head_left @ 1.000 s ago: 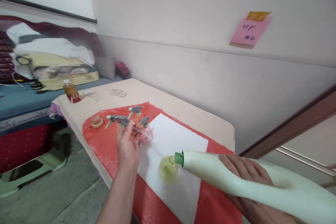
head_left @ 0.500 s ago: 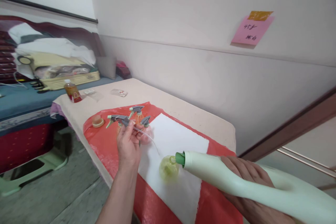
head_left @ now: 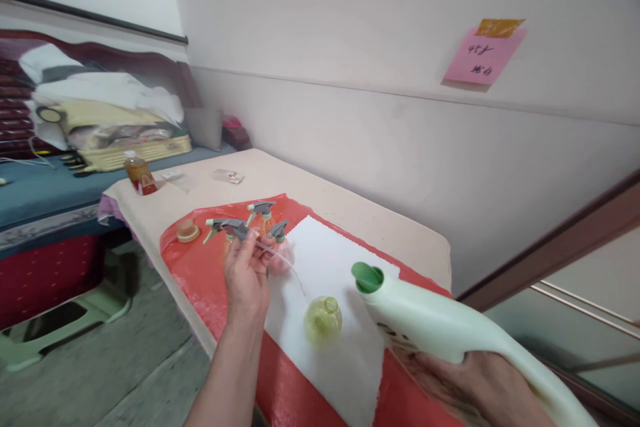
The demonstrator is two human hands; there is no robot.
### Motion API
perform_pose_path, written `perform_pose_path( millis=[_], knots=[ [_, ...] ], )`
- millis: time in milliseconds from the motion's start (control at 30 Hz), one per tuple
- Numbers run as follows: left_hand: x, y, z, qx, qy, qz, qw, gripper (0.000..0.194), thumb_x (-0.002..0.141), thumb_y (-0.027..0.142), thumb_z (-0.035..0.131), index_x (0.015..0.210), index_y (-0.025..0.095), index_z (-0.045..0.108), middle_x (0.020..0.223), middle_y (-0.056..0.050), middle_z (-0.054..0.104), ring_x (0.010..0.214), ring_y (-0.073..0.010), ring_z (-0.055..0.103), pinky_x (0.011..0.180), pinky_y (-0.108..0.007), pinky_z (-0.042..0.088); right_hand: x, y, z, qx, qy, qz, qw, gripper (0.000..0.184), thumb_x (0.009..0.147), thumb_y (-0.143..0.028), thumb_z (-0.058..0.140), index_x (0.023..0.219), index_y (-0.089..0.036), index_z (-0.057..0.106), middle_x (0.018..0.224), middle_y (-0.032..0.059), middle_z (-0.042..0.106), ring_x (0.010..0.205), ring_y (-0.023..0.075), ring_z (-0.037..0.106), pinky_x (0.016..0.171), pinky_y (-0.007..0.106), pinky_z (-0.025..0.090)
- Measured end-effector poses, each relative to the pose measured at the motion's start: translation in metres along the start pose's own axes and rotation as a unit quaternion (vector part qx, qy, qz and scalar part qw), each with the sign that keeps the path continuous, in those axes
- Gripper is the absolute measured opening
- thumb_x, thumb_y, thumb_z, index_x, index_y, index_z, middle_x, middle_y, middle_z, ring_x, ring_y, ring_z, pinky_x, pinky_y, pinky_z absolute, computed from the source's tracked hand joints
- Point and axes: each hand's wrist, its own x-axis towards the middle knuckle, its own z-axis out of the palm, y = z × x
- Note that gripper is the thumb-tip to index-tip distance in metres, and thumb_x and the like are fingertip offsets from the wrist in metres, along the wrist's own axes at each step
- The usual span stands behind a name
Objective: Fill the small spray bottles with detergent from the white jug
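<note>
My left hand [head_left: 249, 270] is closed on a grey trigger sprayer head [head_left: 234, 229], whose thin clear dip tube curves down to the right. Its fingers hide part of the sprayer. Below the tube's end, an uncapped round, yellow-green bottle [head_left: 323, 321] stands on a white cloth [head_left: 345, 383]. My right hand [head_left: 480, 383] grips a large pale green jug [head_left: 430, 310] by its handle. The jug's darker green spout [head_left: 369, 277] is raised above and right of the bottle's mouth, apart from it.
Several spray bottles with grey trigger heads, including a pink one [head_left: 281, 257], stand behind my left hand. A cap [head_left: 188, 231] lies on the red sheet [head_left: 193, 267]. Farther back is an amber bottle [head_left: 141, 173]. A stool [head_left: 65, 327] stands left of the table.
The jug's spout has come away from the bottle's mouth, moving up and right, and the jug has turned in my right hand. My left hand has hardly moved.
</note>
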Motion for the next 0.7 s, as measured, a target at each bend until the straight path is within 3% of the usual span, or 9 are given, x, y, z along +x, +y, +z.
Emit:
perform_pose_path(
  millis=[100,133,200,300,400,500,600,700],
  knots=[
    [-0.001,0.0,0.0,-0.003,-0.002,-0.004,1.0,0.02,0.074,0.031,0.075,0.084,0.016,0.066,0.067,0.0,0.068,0.064,-0.0129,0.064,0.062,-0.024,0.046,0.009,-0.005,-0.003,0.03,-0.122,0.157,0.98,0.045,0.053,-0.063,0.073,0.034,-0.027,0.053,0.041,0.0071,0.06,0.043,0.0278,0.059,0.043,0.038,0.044],
    [-0.001,0.0,0.0,-0.003,-0.002,-0.005,1.0,0.021,0.075,0.032,0.075,0.085,0.016,0.066,0.067,0.0,0.068,0.064,-0.0129,0.064,0.061,-0.024,0.046,0.013,-0.008,-0.004,0.073,-0.13,0.206,0.967,0.041,0.051,-0.062,0.075,0.038,-0.026,0.058,0.047,0.0083,0.065,0.051,0.0301,0.064,0.048,0.039,0.047],
    [-0.001,0.0,0.0,-0.001,-0.002,-0.008,1.0,0.021,0.075,0.032,0.074,0.086,0.016,0.067,0.068,-0.001,0.068,0.063,-0.0127,0.064,0.061,-0.024,0.046,0.02,-0.014,0.001,0.197,-0.079,0.254,0.944,0.036,0.044,-0.055,0.08,0.053,-0.023,0.068,0.062,0.0094,0.073,0.067,0.0332,0.068,0.059,0.04,0.051],
    [-0.001,-0.001,0.001,0.003,0.001,-0.012,1.0,0.021,0.075,0.032,0.074,0.086,0.015,0.067,0.067,-0.001,0.068,0.06,-0.0121,0.063,0.059,-0.023,0.046,0.028,-0.023,0.024,0.34,-0.01,0.258,0.904,0.047,0.044,-0.051,0.082,0.077,-0.019,0.074,0.084,0.0102,0.078,0.083,0.0332,0.07,0.07,0.039,0.056],
    [-0.001,0.0,0.001,0.006,0.005,-0.012,1.0,0.021,0.075,0.032,0.074,0.086,0.015,0.067,0.066,-0.001,0.067,0.062,-0.013,0.063,0.058,-0.023,0.045,0.036,-0.032,0.058,0.402,0.003,0.245,0.882,0.063,0.051,-0.056,0.079,0.099,-0.016,0.071,0.104,0.0113,0.076,0.096,0.031,0.07,0.079,0.038,0.058],
    [0.0,-0.001,0.001,0.01,0.001,-0.01,1.0,0.021,0.076,0.033,0.073,0.086,0.015,0.066,0.066,-0.002,0.067,0.066,-0.0138,0.064,0.06,-0.023,0.046,0.044,-0.041,0.091,0.453,0.006,0.248,0.857,0.071,0.059,-0.06,0.075,0.111,-0.013,0.067,0.112,0.0134,0.074,0.099,0.0301,0.07,0.083,0.039,0.058],
    [0.001,-0.002,0.0,0.017,-0.002,-0.002,1.0,0.021,0.077,0.033,0.073,0.087,0.016,0.066,0.068,-0.002,0.068,0.068,-0.0141,0.064,0.062,-0.024,0.047,0.052,-0.041,0.112,0.463,0.018,0.262,0.847,0.074,0.063,-0.061,0.073,0.117,-0.012,0.063,0.115,0.0149,0.072,0.101,0.0309,0.069,0.085,0.041,0.058],
    [0.002,-0.003,0.0,0.017,-0.005,0.004,1.0,0.02,0.077,0.033,0.072,0.087,0.016,0.066,0.069,-0.002,0.068,0.067,-0.0139,0.064,0.062,-0.024,0.047,0.055,-0.034,0.121,0.431,0.033,0.279,0.857,0.082,0.061,-0.064,0.073,0.121,-0.01,0.06,0.12,0.0188,0.068,0.11,0.0356,0.064,0.094,0.047,0.052]
  ],
)
